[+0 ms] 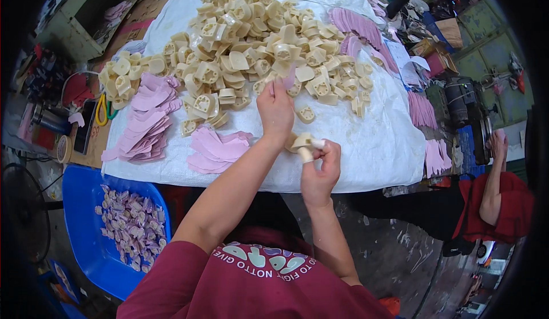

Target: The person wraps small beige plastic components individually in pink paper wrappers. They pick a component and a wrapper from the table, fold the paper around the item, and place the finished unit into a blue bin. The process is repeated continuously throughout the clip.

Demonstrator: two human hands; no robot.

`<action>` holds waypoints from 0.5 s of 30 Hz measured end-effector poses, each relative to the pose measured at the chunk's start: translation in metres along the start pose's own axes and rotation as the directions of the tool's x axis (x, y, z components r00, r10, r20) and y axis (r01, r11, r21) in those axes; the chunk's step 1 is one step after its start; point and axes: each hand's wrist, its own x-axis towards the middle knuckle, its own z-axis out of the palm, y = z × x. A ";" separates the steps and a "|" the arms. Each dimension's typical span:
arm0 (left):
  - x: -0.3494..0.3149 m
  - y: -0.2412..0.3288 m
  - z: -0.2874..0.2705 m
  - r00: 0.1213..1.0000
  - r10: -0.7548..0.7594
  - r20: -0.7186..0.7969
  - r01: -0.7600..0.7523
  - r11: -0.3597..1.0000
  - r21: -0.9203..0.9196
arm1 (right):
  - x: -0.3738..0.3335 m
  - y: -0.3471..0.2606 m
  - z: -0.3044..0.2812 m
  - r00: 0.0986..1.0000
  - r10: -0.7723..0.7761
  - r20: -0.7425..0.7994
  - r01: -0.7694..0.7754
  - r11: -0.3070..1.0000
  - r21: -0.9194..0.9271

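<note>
My left hand (275, 113) reaches over the near edge of a big heap of cream moulded pieces (234, 44), which look like shoe heels. Its fingers are closed on a thin pink piece (289, 78), whose end shows beyond the fingertips. Closer to me, my right hand (321, 173) grips a cream moulded piece (299, 142) between thumb and fingers; pale covers sit on some fingertips. Just left of my left forearm lies a fanned pile of pink cut pieces (214, 150). A taller pink stack (150, 116) lies farther left.
A white sheet (377, 153) covers the table. Below its left edge stands a blue tub (83, 227) of purple-and-cream pieces. Scissors (102, 110) and a tape roll (64, 148) lie at left. More pink stacks (422, 110) line the right. Another person (494, 204) works beyond.
</note>
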 end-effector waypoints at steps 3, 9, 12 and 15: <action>-0.013 0.007 0.002 0.995 -0.027 0.092 0.032 0.998 -0.062 | 0.014 0.031 -0.014 0.956 0.294 -0.005 -0.272 0.892 0.361; -0.004 0.037 -0.024 0.924 -0.241 0.296 0.305 0.933 -0.192 | 0.042 -0.014 -0.028 0.978 -0.183 0.100 0.205 0.928 -0.311; -0.021 0.057 -0.038 0.850 -0.390 0.354 0.459 0.879 -0.132 | 0.044 -0.049 -0.010 0.824 -0.451 0.342 0.536 0.817 -0.214; -0.041 0.078 -0.056 0.768 -0.546 0.335 0.626 0.748 -0.219 | 0.045 -0.073 0.010 0.636 -0.537 0.555 0.660 0.751 -0.029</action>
